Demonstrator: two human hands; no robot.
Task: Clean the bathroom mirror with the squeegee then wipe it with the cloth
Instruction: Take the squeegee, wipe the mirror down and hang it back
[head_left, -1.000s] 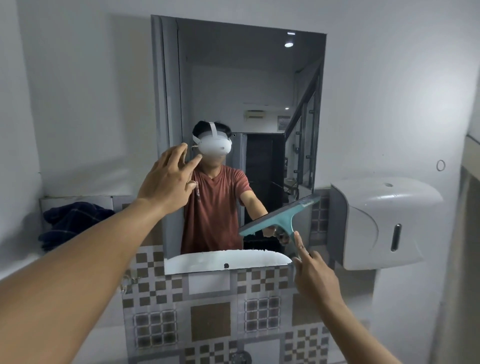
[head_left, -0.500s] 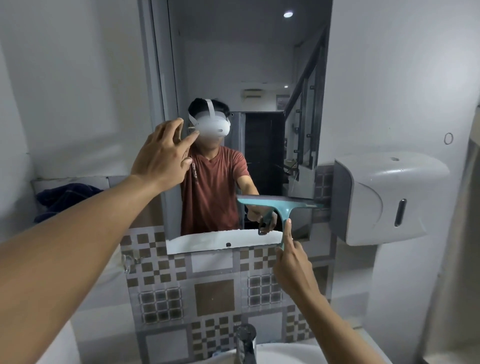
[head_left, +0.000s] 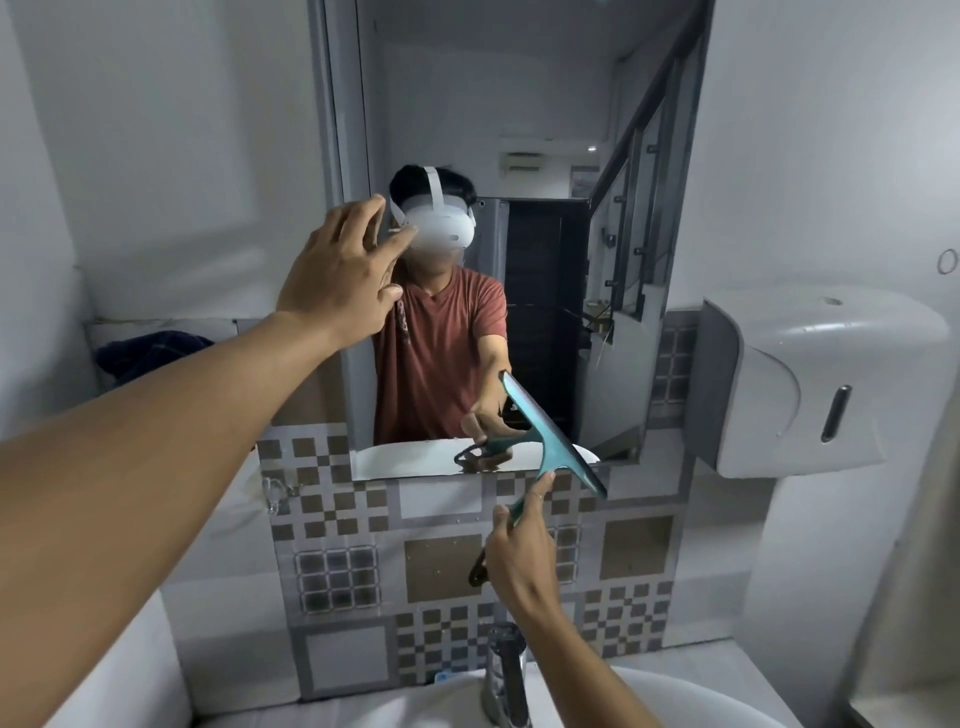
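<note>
Fingers of the right hand (head_left: 519, 551) are wrapped around the handle of the teal squeegee (head_left: 550, 441), closed firmly on it, with the thumb running up along the stem. Its blade sits tilted, upper end leaning left and lower end right, at the bottom right corner of the mirror (head_left: 519, 130), with its low end hanging past the glass over the patterned tiles (head_left: 441, 566). Whether the rubber edge is actually pressed to the glass I cannot tell from where I stand. The left hand (head_left: 343, 280) is raised near the mirror's left edge, fingers spread and holding nothing, seemingly braced against or just off the frame. Far left, on the ledge, lies a dark blue cloth (head_left: 150, 351), untouched and well apart from both hands. On the right wall hangs a white dispenser (head_left: 810, 389), just beside the mirror, and a tap (head_left: 506, 675) rises over the basin below. This looks like the squeegee stage, at the foot of a pass, with the wiping not begun. Next, I would guess, the blade needs lifting off, levelling out, and setting high on a fresh strip of glass with even pressure, keeping its right end clear of the dispenser casing that crowds that side.
</note>
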